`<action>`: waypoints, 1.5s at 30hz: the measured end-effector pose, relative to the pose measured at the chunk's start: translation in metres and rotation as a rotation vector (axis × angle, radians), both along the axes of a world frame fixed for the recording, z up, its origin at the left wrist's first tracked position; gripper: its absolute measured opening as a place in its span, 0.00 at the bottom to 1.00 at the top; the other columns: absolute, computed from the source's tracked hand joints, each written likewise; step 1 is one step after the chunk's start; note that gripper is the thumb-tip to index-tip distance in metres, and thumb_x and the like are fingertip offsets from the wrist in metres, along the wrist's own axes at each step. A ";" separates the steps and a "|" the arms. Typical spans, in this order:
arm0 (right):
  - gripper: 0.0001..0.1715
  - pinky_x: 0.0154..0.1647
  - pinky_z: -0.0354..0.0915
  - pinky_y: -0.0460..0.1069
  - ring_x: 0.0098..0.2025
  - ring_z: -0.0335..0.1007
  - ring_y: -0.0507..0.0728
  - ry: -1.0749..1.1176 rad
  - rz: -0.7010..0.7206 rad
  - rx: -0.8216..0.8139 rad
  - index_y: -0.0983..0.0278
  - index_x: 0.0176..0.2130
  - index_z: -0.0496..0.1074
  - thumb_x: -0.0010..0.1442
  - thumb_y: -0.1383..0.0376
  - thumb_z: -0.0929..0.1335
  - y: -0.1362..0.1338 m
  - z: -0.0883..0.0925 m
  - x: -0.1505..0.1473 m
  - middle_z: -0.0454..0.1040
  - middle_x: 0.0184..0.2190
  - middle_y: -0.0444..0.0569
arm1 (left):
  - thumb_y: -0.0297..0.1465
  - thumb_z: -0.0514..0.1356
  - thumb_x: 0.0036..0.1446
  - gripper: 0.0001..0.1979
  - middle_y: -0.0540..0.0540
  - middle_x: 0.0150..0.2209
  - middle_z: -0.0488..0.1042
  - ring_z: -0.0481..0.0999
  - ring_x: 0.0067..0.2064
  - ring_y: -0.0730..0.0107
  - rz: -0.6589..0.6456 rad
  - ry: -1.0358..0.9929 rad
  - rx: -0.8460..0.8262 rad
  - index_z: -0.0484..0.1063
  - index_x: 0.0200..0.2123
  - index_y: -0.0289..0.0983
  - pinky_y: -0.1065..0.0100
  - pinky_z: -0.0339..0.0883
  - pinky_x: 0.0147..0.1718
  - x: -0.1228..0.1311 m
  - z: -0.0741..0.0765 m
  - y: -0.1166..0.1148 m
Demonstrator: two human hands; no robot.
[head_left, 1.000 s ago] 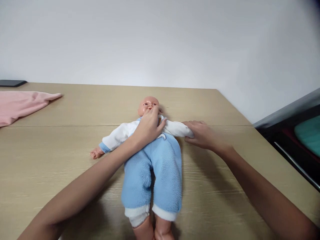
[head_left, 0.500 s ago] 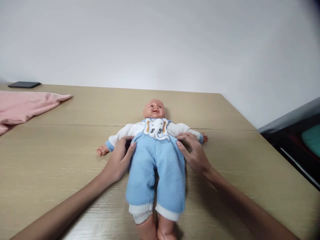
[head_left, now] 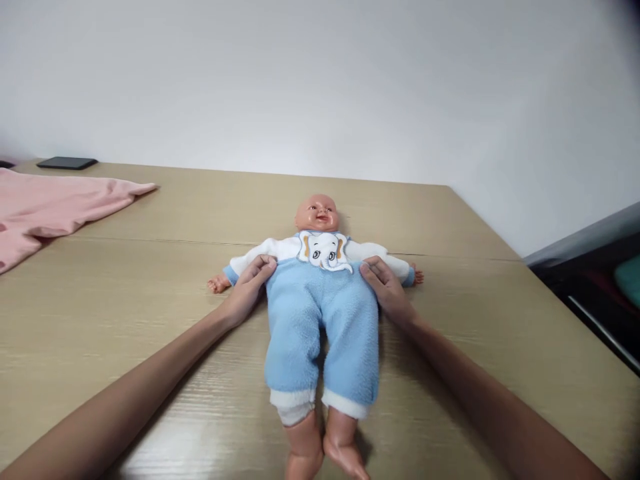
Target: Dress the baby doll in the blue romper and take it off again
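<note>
A baby doll lies on its back on the wooden table, arms spread and bare feet toward me. It wears a blue-and-white fleece romper with an elephant face on the chest. On the left side of the waist, my left hand is closed, thumb and fingers pinching the romper's edge. My right hand pinches the cloth at the opposite side, just below the white sleeve. Some fingertips of both hands are hidden by the fabric.
A pink cloth lies on the table at the left. Behind it, a dark flat phone-like object rests near the white wall. Beyond the table's right edge stands a black object with a green patch.
Both hands have moved slightly up along the romper's sides, and their fingers have closed on the cloth. The view has shifted, so more of the doll's feet shows.
</note>
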State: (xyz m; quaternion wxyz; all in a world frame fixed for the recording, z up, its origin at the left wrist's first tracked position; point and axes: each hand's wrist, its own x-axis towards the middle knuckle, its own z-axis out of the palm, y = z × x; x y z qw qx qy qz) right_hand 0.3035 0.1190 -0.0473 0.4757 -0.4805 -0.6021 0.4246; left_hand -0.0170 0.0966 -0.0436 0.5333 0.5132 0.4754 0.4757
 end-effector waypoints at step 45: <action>0.36 0.71 0.70 0.66 0.77 0.64 0.71 -0.737 -0.109 0.425 0.58 0.77 0.61 0.76 0.58 0.69 -0.221 0.002 0.051 0.65 0.77 0.58 | 0.41 0.72 0.66 0.43 0.32 0.72 0.62 0.74 0.69 0.36 0.008 0.903 0.487 0.58 0.78 0.51 0.41 0.83 0.60 0.008 -0.002 -0.233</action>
